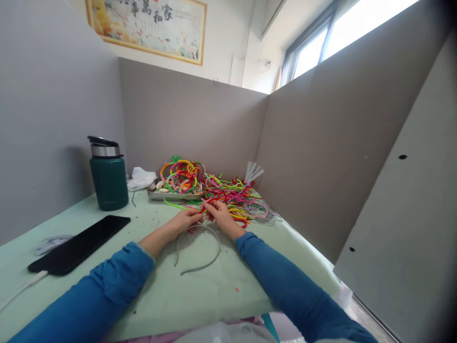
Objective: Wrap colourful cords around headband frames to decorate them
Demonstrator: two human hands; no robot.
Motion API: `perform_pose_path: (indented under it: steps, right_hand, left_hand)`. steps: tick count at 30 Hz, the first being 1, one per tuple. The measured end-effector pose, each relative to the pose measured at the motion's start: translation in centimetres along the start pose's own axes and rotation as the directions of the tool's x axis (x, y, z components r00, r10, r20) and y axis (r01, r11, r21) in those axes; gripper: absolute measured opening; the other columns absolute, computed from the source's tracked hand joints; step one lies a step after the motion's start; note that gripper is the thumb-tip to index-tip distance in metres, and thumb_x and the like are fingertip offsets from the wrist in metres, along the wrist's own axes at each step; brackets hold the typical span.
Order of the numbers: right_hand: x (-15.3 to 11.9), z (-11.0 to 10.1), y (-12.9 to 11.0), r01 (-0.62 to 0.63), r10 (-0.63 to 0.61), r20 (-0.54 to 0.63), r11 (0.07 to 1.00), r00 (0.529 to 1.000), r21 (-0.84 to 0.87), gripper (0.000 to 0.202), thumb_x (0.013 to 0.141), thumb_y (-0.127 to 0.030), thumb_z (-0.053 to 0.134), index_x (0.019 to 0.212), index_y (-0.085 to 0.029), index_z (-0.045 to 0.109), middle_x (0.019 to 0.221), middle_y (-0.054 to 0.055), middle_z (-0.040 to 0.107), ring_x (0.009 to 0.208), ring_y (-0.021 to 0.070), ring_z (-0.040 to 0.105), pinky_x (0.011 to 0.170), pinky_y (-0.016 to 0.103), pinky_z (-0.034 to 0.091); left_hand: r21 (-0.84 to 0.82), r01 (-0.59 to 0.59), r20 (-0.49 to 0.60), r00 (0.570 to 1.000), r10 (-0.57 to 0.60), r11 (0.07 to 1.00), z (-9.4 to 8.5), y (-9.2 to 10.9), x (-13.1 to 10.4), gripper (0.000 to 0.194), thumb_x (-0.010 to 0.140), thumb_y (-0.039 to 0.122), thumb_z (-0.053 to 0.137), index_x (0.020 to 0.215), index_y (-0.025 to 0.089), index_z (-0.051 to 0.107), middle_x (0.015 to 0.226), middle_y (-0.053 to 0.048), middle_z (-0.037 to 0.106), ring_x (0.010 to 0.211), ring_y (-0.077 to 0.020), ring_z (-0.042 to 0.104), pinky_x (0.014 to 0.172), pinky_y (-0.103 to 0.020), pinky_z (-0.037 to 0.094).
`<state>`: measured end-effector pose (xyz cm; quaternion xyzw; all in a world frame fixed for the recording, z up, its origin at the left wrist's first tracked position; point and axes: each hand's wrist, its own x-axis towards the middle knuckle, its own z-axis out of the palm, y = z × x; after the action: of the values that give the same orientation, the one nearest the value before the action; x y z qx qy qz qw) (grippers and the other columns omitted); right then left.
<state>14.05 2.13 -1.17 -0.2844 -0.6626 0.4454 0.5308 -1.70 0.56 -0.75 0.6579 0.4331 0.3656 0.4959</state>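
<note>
Both hands meet near the middle of the table, fingers pinched together. My left hand (pixel 186 220) holds a red fuzzy stem (pixel 202 209), and my right hand (pixel 217 212) grips the same stem from the other side. Fingers hide part of it. A thin grey headband hoop (pixel 218 247) extends just below the hands, its two ends pointing toward me; whether the fingers touch its top is unclear. Just beyond my right hand lies a heap of colourful fuzzy stems (pixel 233 193).
A metal tray (pixel 174 196) with colourful wrapped hoops stands behind the hands. On the left are a green bottle (pixel 109 183), white tissue (pixel 142 178) and a black phone (pixel 80 244) with a cable. Grey partitions (pixel 193 114) enclose the green-covered table (pixel 171 300).
</note>
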Motion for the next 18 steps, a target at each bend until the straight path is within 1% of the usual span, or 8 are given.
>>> perform_pose_path:
  steps: [3,6,9,12,16,18]
  right_hand:
    - [0.16,-0.31,-0.03,-0.026,0.031,-0.064,0.996,0.997,0.080,0.031,0.076,-0.046,0.053,0.080,-0.015,0.058,0.049,-0.003,0.051,0.041,0.0075,0.042,0.040,0.019,0.030]
    - [0.42,-0.60,0.11,-0.057,0.073,-0.105,0.988,0.992,0.140,0.036,0.074,-0.050,0.054,0.082,-0.015,0.058,0.048,-0.003,0.051,0.039,0.0079,0.041,0.039,0.020,0.029]
    - [0.59,-0.76,0.40,-0.074,0.094,-0.143,0.988,0.985,0.137,0.037,0.072,-0.051,0.055,0.082,-0.015,0.058,0.047,-0.004,0.051,0.039,0.0080,0.040,0.039,0.020,0.029]
    - [0.61,-0.80,0.66,-0.072,0.090,-0.175,0.992,0.980,0.105,0.035,0.073,-0.050,0.055,0.077,-0.016,0.057,0.044,-0.005,0.048,0.037,0.0077,0.038,0.038,0.020,0.027]
    - [0.49,-0.79,0.85,-0.050,0.059,-0.209,0.998,0.976,0.049,0.032,0.073,-0.049,0.055,0.070,-0.017,0.053,0.044,-0.005,0.047,0.038,0.0074,0.038,0.038,0.020,0.027]
    - [0.44,-0.78,0.88,-0.041,0.043,-0.213,0.999,0.976,0.013,0.033,0.074,-0.050,0.054,0.067,-0.018,0.051,0.045,-0.005,0.047,0.038,0.0072,0.038,0.039,0.020,0.028]
  left_hand:
    - [0.014,-0.023,-0.029,0.999,0.024,1.000,-0.20,0.09,0.11,0.040,0.065,0.052,0.060,0.073,0.013,0.060,0.072,-0.002,0.058,0.060,-0.0112,0.051,0.048,-0.021,0.039]
    - [0.032,-0.076,-0.057,0.995,0.078,0.997,-0.40,-0.07,0.33,0.039,0.065,0.050,0.061,0.074,0.012,0.061,0.070,-0.002,0.060,0.053,-0.0080,0.047,0.049,-0.021,0.038]
    - [0.024,-0.103,-0.082,0.991,0.104,0.994,-0.43,-0.13,0.41,0.041,0.065,0.048,0.062,0.086,0.012,0.061,0.061,0.000,0.059,0.046,-0.0065,0.041,0.049,-0.021,0.037]
    - [0.011,-0.096,-0.104,0.990,0.097,0.995,-0.34,0.11,0.21,0.048,0.064,0.046,0.063,0.099,0.013,0.059,0.059,0.001,0.060,0.044,-0.0068,0.040,0.046,-0.021,0.036]
    - [-0.002,-0.089,-0.098,0.991,0.088,0.996,-0.23,0.39,-0.05,0.043,0.063,0.046,0.063,0.091,0.013,0.059,0.069,-0.001,0.063,0.039,-0.0040,0.034,0.041,-0.021,0.032]
    - [-0.023,-0.091,-0.085,0.992,0.088,0.996,-0.20,0.38,-0.05,0.039,0.062,0.045,0.064,0.085,0.013,0.058,0.069,0.000,0.062,0.038,-0.0033,0.034,0.040,-0.021,0.031]
